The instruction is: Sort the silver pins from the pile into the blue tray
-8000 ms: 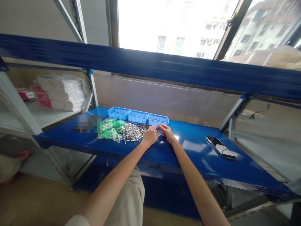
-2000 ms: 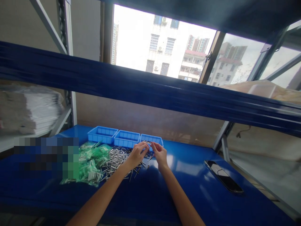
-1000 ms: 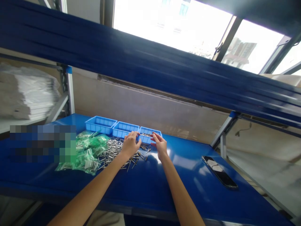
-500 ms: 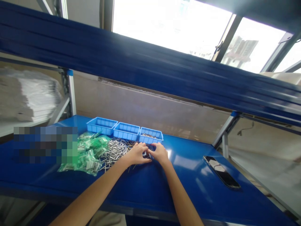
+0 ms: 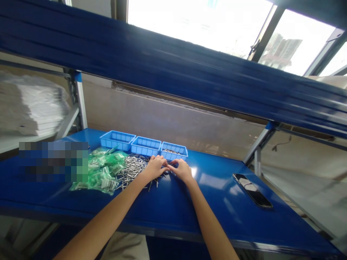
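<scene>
My left hand (image 5: 155, 167) is closed at the right edge of a pile of thin, silvery metal pins (image 5: 133, 167), its thumb and fingertips drawn together. Facing it, my right hand (image 5: 181, 170) is curled, thumb and fingertips pinched close to the left fingertips. Whatever sits between the fingers is too small to make out. Just beyond the hands stands a blue bin (image 5: 175, 154) with some dark, thin pieces inside. To its left are a middle blue bin (image 5: 145, 147) and a left blue bin (image 5: 117, 141), with no contents visible.
Green plastic bags (image 5: 104, 173) of small parts lie left of the pile. A phone (image 5: 252, 190) rests on the right of the blue table (image 5: 173, 213). A blue shelf beam (image 5: 173, 68) crosses above. Wrapped white stacks (image 5: 40, 104) stand at far left.
The fingertips of both hands have drawn closer together, the left thumb now meeting the right fingers. The camera view has tilted slightly. Bins, bags and phone stay in place.
</scene>
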Motion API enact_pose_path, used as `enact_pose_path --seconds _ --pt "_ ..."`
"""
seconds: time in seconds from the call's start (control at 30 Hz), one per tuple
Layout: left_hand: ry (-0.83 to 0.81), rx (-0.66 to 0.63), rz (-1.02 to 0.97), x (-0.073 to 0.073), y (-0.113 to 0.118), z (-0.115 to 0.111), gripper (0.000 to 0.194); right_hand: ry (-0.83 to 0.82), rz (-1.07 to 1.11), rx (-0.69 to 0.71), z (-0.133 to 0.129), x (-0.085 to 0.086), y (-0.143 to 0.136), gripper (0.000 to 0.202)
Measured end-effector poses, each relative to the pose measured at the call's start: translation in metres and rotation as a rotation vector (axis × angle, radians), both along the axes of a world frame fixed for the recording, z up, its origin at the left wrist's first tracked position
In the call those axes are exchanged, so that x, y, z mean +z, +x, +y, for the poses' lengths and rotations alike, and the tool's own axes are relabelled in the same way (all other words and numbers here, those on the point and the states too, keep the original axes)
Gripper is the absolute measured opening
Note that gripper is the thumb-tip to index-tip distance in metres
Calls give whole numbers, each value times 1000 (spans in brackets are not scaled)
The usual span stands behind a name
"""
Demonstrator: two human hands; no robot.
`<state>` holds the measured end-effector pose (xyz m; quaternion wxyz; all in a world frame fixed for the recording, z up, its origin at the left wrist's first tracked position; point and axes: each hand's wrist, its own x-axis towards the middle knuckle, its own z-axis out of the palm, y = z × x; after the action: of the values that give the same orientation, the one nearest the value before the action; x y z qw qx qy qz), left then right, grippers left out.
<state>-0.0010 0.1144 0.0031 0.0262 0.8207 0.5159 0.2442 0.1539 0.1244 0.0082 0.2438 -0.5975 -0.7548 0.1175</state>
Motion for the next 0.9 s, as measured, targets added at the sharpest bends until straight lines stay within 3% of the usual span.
enact_pose_path --seconds 0.3,0.63,0.9 --pt "74 231 -347 8 -1 4 29 144 234 -42 4 4 -7 40" --pt "15 183 -521 10 2 4 40 56 690 167 8 -1 -15 36" --pt "-52 154 -611 9 4 5 46 -44 873 134 7 6 -16 43"
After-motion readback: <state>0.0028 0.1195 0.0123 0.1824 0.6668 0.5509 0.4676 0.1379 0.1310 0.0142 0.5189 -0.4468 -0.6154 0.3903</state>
